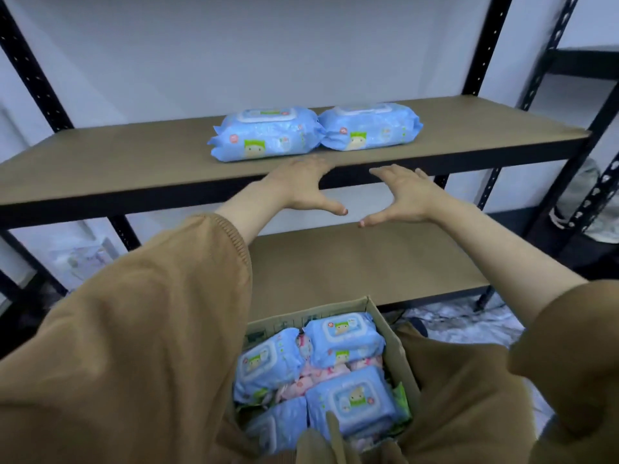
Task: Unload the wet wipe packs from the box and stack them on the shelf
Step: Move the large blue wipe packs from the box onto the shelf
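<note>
**Q:** The left hand [298, 187] and the right hand [407, 194]: what state is shown?

**A:** Both are empty, with fingers straight and spread and thumbs low, near each other but apart. They hover at the front edge of the upper shelf [117, 162], just before two blue packs. Blur hides whether the left fingertips touch the nearer one.

**Q:** Which step is in hand?

**A:** Probably the interval between loads. The left pack [264, 133] and the right pack [370, 126] lie flat on the upper shelf, side by side and touching, with nothing stacked on them. The next move calls for both hands to drop to the box [392, 333], grip a pack there, and set it squarely on top of the pair or beside it.

**Q:** The surroundings, largest first?

**A:** A pale wall [301, 45] stands behind black perforated uprights [482, 45], which carry two brown boards, the lower shelf [351, 262] bare where visible. A second rack [586, 61] stands at the right. The cardboard box sits open below the person's brown sleeves [150, 329]. It is crowded with blue packs [348, 393], with pink packs [315, 373] wedged between them.
</note>
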Tool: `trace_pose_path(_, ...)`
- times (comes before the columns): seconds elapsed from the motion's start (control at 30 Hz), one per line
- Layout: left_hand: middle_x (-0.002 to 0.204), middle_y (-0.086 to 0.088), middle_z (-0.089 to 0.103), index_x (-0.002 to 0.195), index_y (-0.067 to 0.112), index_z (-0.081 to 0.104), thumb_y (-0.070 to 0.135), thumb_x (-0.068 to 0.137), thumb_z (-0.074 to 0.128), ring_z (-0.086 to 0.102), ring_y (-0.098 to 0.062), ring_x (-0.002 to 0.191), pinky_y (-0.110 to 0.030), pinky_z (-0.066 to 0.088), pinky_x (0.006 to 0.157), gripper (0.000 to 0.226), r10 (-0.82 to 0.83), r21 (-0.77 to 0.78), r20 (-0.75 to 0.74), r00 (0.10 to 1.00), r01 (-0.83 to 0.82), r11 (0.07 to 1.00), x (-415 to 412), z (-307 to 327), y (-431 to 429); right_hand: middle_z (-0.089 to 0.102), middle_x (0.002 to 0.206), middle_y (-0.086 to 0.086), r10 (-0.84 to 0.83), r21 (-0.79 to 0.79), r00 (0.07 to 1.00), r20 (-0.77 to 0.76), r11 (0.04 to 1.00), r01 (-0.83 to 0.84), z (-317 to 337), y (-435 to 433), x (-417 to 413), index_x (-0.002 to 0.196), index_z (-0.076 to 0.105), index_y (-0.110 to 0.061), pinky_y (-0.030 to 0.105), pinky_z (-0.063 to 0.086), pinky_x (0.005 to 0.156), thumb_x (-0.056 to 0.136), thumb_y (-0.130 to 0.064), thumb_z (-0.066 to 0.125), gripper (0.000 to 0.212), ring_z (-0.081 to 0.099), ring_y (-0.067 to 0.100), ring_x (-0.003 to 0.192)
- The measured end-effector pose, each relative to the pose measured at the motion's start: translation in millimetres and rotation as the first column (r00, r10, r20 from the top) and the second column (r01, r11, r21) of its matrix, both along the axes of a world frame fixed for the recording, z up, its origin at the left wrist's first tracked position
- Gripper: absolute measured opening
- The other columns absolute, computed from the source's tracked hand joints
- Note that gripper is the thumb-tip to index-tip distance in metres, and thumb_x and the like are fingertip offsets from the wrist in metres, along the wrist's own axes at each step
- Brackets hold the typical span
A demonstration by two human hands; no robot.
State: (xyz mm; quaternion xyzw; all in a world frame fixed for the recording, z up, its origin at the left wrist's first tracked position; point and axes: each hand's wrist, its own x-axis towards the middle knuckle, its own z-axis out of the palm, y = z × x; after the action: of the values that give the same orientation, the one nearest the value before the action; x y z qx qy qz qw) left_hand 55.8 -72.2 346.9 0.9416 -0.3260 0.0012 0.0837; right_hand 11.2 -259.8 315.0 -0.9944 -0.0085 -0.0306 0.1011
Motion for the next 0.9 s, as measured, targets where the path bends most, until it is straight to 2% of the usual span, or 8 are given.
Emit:
trace_pose_path(0.1,0.156,-0.003,0.017,0.147,0.014,0.019,0.053,0.079,0.062,0.011,-0.017,0.144,-0.035,0.009,0.116,0.089,0.001,0.118,-0.028,1.0,0.002,0.993,-9,-32,-2,0.019,0.155,0.002,-0.001,-0.013,0.999,-0.043,1.0,0.0,-29,7,-10,0.148,0.017,-0.018,0.044,0.007,0.117,0.069,-0.059,0.068,0.102,0.011,0.017,0.144)
trace_pose_path(0.23,0.157,-0.002,0.013,0.148,0.014,0.016,0.054,0.079,0.061,0.007,-0.017,0.145,-0.036,0.005,0.117,0.091,0.027,0.185,-0.106,0.994,-0.007,0.983,-14,-78,3,0.018,0.155,0.003,0.015,-0.014,0.994,-0.109,1.0,-0.016,-70,18,-18,0.148,0.017,-0.017,0.043,0.003,0.117,0.07,-0.06,0.066,0.101,0.009,0.017,0.145)
trace_pose_path(0.53,0.157,-0.001,0.009,0.148,0.013,0.012,0.054,0.078,0.062,0.005,-0.015,0.145,-0.034,0.002,0.117,0.095,0.112,0.3,-0.252,0.961,-0.033,0.953,-12,-185,26,0.015,0.156,0.001,0.032,0.013,0.948,-0.317,0.999,-0.029,-175,43,-11,0.147,0.019,-0.012,0.042,-0.001,0.116,0.07,-0.06,0.066,0.102,0.005,0.016,0.145)
trace_pose_path(0.67,0.156,-0.004,0.013,0.147,0.009,0.016,0.054,0.077,0.063,0.008,-0.017,0.145,-0.035,0.006,0.116,0.095,0.164,0.314,-0.299,0.94,-0.065,0.947,-7,-234,42,0.016,0.155,0.001,0.052,0.007,0.925,-0.376,0.999,-0.053,-219,53,-4,0.146,0.019,-0.011,0.043,0.001,0.117,0.07,-0.059,0.067,0.102,0.007,0.017,0.144)
trace_pose_path(0.8,0.156,-0.006,0.016,0.147,0.011,0.019,0.05,0.077,0.066,0.015,-0.02,0.143,-0.034,0.014,0.114,0.093,0.206,0.312,-0.37,0.906,-0.088,0.946,-6,-276,60,0.009,0.157,0.003,0.075,0.025,0.894,-0.441,0.997,-0.072,-256,60,4,0.148,0.012,-0.012,0.045,0.0,0.116,0.074,-0.056,0.066,0.102,0.005,0.018,0.145)
trace_pose_path(0.9,0.156,-0.005,0.015,0.148,0.013,0.016,0.051,0.078,0.065,0.014,-0.019,0.143,-0.034,0.014,0.116,0.093,0.245,0.328,-0.397,0.884,-0.113,0.938,-3,-307,73,0.002,0.158,0.005,0.095,0.02,0.861,-0.499,0.995,-0.099,-281,64,12,0.149,0.003,-0.012,0.046,-0.002,0.117,0.077,-0.056,0.063,0.104,0.001,0.02,0.146)
